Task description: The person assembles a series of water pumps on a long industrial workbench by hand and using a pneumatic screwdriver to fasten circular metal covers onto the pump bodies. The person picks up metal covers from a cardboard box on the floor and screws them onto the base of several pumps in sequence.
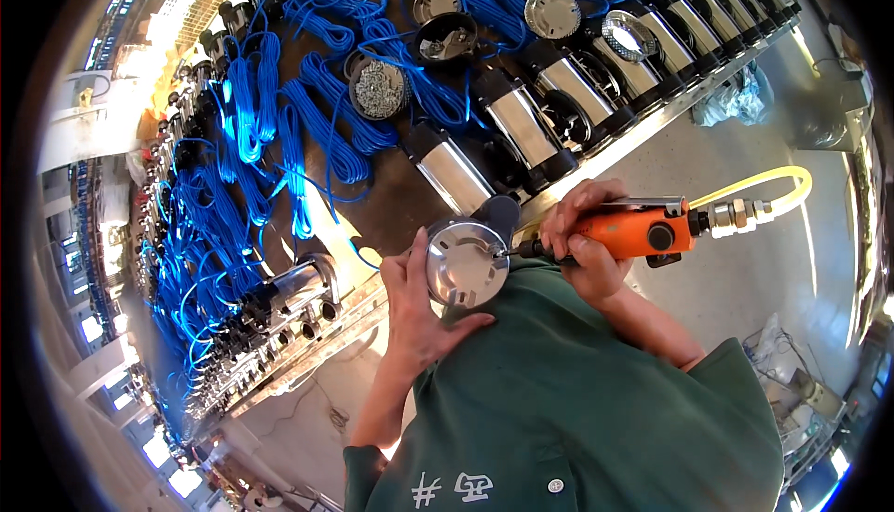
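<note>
A round silver metal pump end with slots in its face is turned up in front of my chest. Along its left and lower edge, my left hand grips it, thumb below and fingers at the side. My right hand is wrapped round an orange air screwdriver. The tool lies level, and its dark tip reaches the right rim of the metal face. Whether the bit sits in a screw there is too small to tell. A yellow air hose runs from the tool's back end.
On the dark table, a round dish of small screws stands among blue cable coils. Silver pump bodies line the table's right edge, with loose perforated metal discs behind. More pumps lie along the left edge.
</note>
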A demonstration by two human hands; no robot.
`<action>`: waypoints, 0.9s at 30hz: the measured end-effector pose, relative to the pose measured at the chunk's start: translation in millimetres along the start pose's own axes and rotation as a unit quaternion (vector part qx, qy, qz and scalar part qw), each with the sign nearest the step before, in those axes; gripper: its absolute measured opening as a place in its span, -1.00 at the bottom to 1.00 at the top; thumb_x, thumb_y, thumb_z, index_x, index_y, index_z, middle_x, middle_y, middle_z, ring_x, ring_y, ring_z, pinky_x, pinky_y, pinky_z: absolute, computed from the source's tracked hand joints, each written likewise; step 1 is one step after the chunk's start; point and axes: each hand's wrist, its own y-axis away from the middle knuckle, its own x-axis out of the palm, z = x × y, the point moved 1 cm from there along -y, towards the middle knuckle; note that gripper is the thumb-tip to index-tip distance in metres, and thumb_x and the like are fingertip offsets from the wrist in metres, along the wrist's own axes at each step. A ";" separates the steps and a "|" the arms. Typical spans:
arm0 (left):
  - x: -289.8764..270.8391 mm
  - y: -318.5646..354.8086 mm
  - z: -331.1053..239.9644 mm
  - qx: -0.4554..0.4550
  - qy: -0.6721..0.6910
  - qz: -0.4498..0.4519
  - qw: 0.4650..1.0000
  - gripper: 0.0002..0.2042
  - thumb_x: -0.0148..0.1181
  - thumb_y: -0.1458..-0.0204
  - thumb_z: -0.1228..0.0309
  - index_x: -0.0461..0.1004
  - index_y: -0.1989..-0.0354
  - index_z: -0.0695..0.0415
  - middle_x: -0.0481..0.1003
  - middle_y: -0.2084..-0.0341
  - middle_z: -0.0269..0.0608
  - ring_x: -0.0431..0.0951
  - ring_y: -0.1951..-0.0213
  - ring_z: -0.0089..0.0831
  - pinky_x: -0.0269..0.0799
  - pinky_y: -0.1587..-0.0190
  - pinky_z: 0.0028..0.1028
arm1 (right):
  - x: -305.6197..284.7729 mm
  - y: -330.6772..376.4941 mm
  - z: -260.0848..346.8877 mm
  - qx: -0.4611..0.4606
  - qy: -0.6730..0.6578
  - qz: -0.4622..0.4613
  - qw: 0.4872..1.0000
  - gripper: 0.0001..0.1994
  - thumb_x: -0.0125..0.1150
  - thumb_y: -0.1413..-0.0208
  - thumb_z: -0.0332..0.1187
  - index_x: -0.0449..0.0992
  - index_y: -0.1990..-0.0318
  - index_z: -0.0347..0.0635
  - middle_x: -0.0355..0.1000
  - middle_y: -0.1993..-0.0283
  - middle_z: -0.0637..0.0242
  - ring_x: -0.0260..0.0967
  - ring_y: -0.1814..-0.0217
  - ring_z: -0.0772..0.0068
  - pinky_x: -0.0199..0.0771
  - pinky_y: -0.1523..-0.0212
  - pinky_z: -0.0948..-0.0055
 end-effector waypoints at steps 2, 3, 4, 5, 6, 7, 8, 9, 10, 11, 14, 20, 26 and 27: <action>5.5 0.3 4.7 -0.004 0.004 -0.017 1.000 0.12 0.63 0.57 0.21 0.08 -0.29 0.21 0.18 0.18 -0.03 0.27 0.12 -0.13 0.31 0.05 -0.27 | 1.7 -0.6 -0.5 -0.015 0.004 0.039 0.999 -0.70 0.05 0.10 -0.54 0.22 0.15 -0.19 0.25 0.38 0.22 0.23 0.56 0.51 0.39 0.41 0.41; 9.6 0.5 7.1 0.002 0.001 -0.036 0.999 0.10 0.64 0.58 0.22 0.11 -0.27 0.22 0.19 0.18 -0.05 0.28 0.13 -0.15 0.31 0.05 -0.29 | 2.1 -0.6 -0.2 -0.023 0.006 0.058 0.998 -0.71 0.05 0.09 -0.55 0.22 0.16 -0.19 0.24 0.38 0.23 0.23 0.55 0.51 0.39 0.42 0.40; 10.7 0.7 8.7 0.007 -0.005 -0.055 0.998 0.08 0.64 0.59 0.22 0.14 -0.24 0.23 0.19 0.19 -0.06 0.29 0.14 -0.18 0.31 0.05 -0.30 | 2.6 -0.8 1.4 -0.027 0.046 0.093 0.994 -0.72 0.04 0.07 -0.57 0.21 0.17 -0.19 0.24 0.39 0.23 0.24 0.55 0.51 0.40 0.43 0.41; 10.7 0.8 8.8 0.007 -0.005 -0.061 0.998 0.07 0.64 0.58 0.22 0.15 -0.23 0.23 0.20 0.19 -0.07 0.29 0.15 -0.18 0.32 0.06 -0.31 | 2.1 -1.3 6.0 -0.032 0.085 0.129 0.987 -0.73 0.03 0.06 -0.58 0.21 0.17 -0.19 0.24 0.39 0.22 0.25 0.55 0.50 0.40 0.43 0.41; 10.7 0.9 8.8 0.007 -0.006 -0.067 0.998 0.05 0.64 0.58 0.22 0.17 -0.22 0.23 0.21 0.20 -0.07 0.30 0.15 -0.19 0.32 0.07 -0.31 | 3.5 -2.7 9.1 -0.037 0.124 0.164 0.978 -0.74 0.03 0.05 -0.60 0.21 0.18 -0.19 0.24 0.40 0.22 0.25 0.55 0.50 0.40 0.44 0.41; 11.5 1.5 8.7 0.009 -0.005 -0.070 0.997 0.03 0.64 0.57 0.23 0.18 -0.21 0.23 0.21 0.21 -0.07 0.30 0.16 -0.19 0.33 0.08 -0.32 | 5.9 -3.6 11.4 -0.076 0.160 0.177 0.968 -0.74 0.02 0.04 -0.65 0.21 0.18 -0.20 0.26 0.40 0.20 0.26 0.55 0.49 0.42 0.44 0.43; 13.0 2.3 9.6 0.011 -0.006 -0.077 0.997 0.03 0.64 0.57 0.23 0.18 -0.21 0.24 0.22 0.21 -0.08 0.30 0.16 -0.19 0.33 0.08 -0.32 | 8.0 -3.9 11.9 -0.077 0.166 0.184 0.966 -0.74 0.01 0.05 -0.65 0.21 0.18 -0.20 0.26 0.40 0.20 0.26 0.56 0.49 0.43 0.44 0.43; 15.1 3.2 11.2 0.013 -0.007 -0.084 0.996 0.03 0.64 0.57 0.23 0.19 -0.20 0.24 0.22 0.22 -0.08 0.30 0.16 -0.19 0.33 0.09 -0.32 | 9.9 -4.1 12.2 -0.077 0.171 0.191 0.963 -0.73 0.01 0.05 -0.66 0.22 0.18 -0.20 0.27 0.41 0.19 0.26 0.56 0.49 0.44 0.44 0.44; 16.6 3.6 12.2 0.016 -0.008 -0.091 0.996 0.03 0.64 0.57 0.23 0.19 -0.20 0.24 0.23 0.22 -0.08 0.31 0.17 -0.19 0.34 0.09 -0.32 | 10.3 -4.8 11.6 -0.079 0.173 0.198 0.962 -0.73 0.00 0.07 -0.67 0.22 0.19 -0.21 0.27 0.41 0.18 0.26 0.56 0.49 0.44 0.44 0.44; 16.7 3.7 12.3 0.020 -0.009 -0.094 0.995 0.03 0.64 0.58 0.23 0.19 -0.20 0.24 0.23 0.22 -0.08 0.33 0.19 -0.19 0.35 0.11 -0.33 | 10.9 -5.2 11.0 -0.080 0.175 0.205 0.960 -0.72 0.00 0.08 -0.68 0.23 0.19 -0.21 0.28 0.41 0.17 0.26 0.56 0.49 0.45 0.43 0.44; 9.1 -2.2 8.4 0.000 0.010 -0.057 0.998 0.02 0.64 0.59 0.25 0.21 -0.19 0.25 0.25 0.23 -0.09 0.34 0.19 -0.19 0.36 0.12 -0.33 | 13.3 -8.0 13.7 -0.061 0.189 0.214 0.956 -0.72 -0.01 0.09 -0.68 0.23 0.20 -0.22 0.28 0.41 0.16 0.26 0.56 0.49 0.45 0.43 0.44; 10.4 -1.9 9.8 0.024 -0.005 -0.076 0.997 0.00 0.62 0.59 0.28 0.22 -0.18 0.27 0.27 0.23 -0.08 0.36 0.19 -0.18 0.36 0.12 -0.32 | 14.4 -11.9 14.3 -0.056 0.200 0.224 0.952 -0.72 -0.03 0.11 -0.69 0.23 0.20 -0.22 0.28 0.41 0.16 0.26 0.56 0.49 0.45 0.43 0.46; 0.3 -9.3 8.0 -0.003 0.017 -0.035 0.999 -0.04 0.61 0.58 0.30 0.25 -0.16 0.24 0.26 0.24 -0.08 0.36 0.19 -0.18 0.37 0.12 -0.32 | 15.8 -15.4 17.9 -0.034 0.226 0.240 0.943 -0.72 -0.07 0.10 -0.67 0.22 0.19 -0.22 0.27 0.39 0.15 0.26 0.57 0.49 0.43 0.43 0.47; -1.0 -11.4 8.3 0.002 0.020 -0.032 0.999 -0.04 0.61 0.58 0.30 0.25 -0.16 0.24 0.27 0.24 -0.09 0.37 0.19 -0.18 0.37 0.13 -0.32 | 15.7 -15.8 16.6 -0.032 0.221 0.235 0.946 -0.73 -0.07 0.10 -0.67 0.21 0.19 -0.22 0.27 0.39 0.15 0.26 0.57 0.50 0.42 0.43 0.47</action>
